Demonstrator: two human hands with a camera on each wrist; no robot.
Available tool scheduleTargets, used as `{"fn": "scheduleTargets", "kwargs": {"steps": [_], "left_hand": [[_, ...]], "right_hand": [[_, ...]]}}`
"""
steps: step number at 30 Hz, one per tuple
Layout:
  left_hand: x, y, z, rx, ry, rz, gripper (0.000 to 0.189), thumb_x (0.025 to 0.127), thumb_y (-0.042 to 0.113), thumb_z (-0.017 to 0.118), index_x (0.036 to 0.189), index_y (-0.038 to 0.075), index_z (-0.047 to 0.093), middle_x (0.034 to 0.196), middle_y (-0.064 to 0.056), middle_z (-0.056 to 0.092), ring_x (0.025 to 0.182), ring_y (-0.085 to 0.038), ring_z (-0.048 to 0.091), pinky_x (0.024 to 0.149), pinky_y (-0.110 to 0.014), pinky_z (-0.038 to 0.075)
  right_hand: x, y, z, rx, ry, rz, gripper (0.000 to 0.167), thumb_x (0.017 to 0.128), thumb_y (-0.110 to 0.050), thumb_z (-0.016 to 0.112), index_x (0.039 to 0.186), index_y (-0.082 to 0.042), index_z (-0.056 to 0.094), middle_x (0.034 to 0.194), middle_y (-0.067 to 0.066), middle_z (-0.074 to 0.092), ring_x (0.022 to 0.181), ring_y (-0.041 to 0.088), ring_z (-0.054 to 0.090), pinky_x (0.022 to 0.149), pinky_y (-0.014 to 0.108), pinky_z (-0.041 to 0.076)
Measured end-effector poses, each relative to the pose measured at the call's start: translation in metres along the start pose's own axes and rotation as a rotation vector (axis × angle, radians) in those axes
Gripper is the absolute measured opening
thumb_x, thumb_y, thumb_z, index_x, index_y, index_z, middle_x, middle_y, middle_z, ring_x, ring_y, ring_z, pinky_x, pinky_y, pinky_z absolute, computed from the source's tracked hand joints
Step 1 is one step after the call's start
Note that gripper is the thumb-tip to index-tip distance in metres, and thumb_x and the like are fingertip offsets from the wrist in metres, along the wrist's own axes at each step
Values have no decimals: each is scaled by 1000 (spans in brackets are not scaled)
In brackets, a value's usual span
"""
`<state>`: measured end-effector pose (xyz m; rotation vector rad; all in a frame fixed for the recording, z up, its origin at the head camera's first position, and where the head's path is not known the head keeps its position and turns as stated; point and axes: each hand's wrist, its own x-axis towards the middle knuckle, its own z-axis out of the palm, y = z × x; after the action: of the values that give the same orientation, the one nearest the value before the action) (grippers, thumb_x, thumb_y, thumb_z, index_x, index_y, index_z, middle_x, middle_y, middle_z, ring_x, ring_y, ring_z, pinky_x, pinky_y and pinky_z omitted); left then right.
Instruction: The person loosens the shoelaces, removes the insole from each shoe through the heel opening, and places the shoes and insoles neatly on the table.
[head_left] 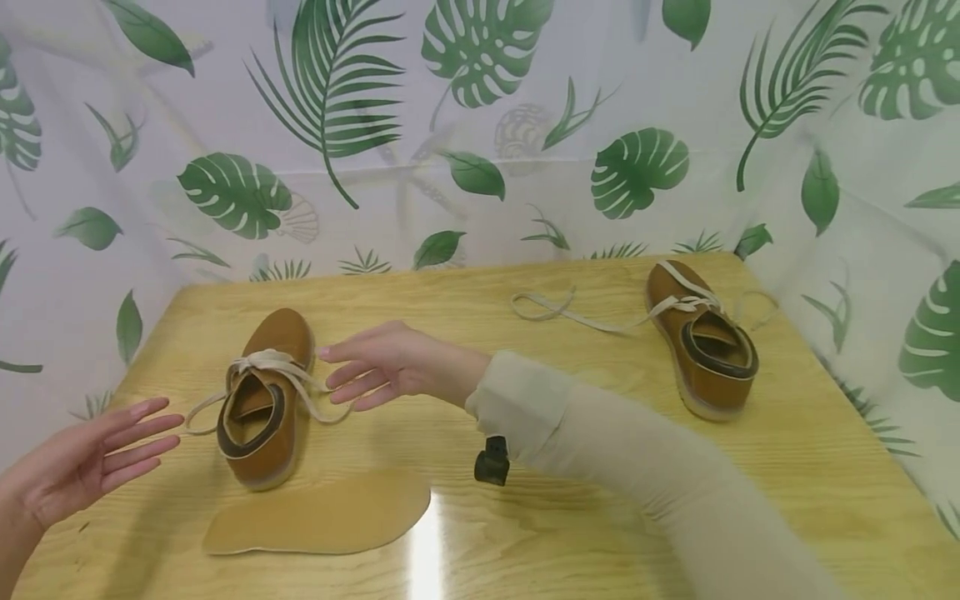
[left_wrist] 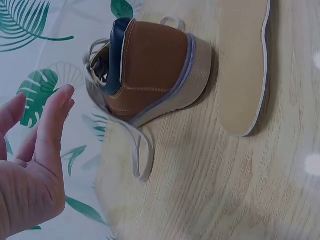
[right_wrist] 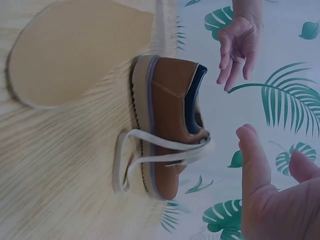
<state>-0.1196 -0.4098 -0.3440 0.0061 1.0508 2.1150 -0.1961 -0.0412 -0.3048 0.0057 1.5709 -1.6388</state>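
Observation:
A brown shoe [head_left: 279, 367] with a dark collar stands on the left of the table, its cream lace [head_left: 266, 363] tied over the tongue with ends trailing to both sides. My left hand [head_left: 97, 458] is to the left of this shoe, fingers extended and holding nothing. On the other side, my right hand [head_left: 393, 367] hovers near the lace end, its fingers loosely spread with nothing in them. A tan insole [head_left: 318, 515] lies flat just in front of the shoe's heel. The left wrist view shows the shoe's heel [left_wrist: 155, 60] beside the insole [left_wrist: 242, 65].
Another brown shoe [head_left: 705, 358] stands at the right, a long loose lace [head_left: 585, 321] stretching left from it over the wooden table [head_left: 570, 542]. Leaf-print cloth [head_left: 465, 200] hangs behind and along both sides. A small black camera [head_left: 492, 462] sits under the right sleeve's cuff.

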Motion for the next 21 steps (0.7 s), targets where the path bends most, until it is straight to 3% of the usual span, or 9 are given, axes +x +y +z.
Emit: {"fn": "scheduleTargets", "kwargs": {"steps": [9, 14, 17, 21], "left_hand": [[-10, -2, -20, -70, -40, 6, 56, 105, 18, 11, 124, 14, 64, 125, -8, 62, 117, -25, 58, 100, -36, 48], [-5, -9, -26, -66, -29, -22, 55, 105, 17, 13, 122, 15, 65, 124, -8, 63, 116, -24, 58, 101, -34, 47], [0, -16, -29, -43, 7, -27, 53, 105, 17, 15, 120, 16, 66, 122, -7, 64, 114, -23, 60, 99, -33, 49], [4, -26, -33, -61, -2, -40, 53, 105, 16, 15, 120, 14, 66, 123, -7, 64, 115, -23, 59, 100, -31, 48]], "right_hand": [[20, 13, 24, 57, 15, 43, 24, 85, -22, 72, 103, -7, 67, 93, 16, 71, 86, 29, 70, 77, 43, 60], [31, 27, 29, 83, 55, 64, 31, 85, -23, 72, 109, -3, 64, 103, 20, 69, 89, 32, 69, 75, 45, 60], [37, 34, 30, 105, 94, 77, 32, 85, -22, 72, 108, -3, 62, 100, 20, 70, 90, 33, 69, 79, 47, 59], [46, 42, 30, 130, 140, 109, 33, 85, -22, 72, 110, -4, 61, 93, 18, 70, 91, 33, 69, 82, 48, 58]]}}
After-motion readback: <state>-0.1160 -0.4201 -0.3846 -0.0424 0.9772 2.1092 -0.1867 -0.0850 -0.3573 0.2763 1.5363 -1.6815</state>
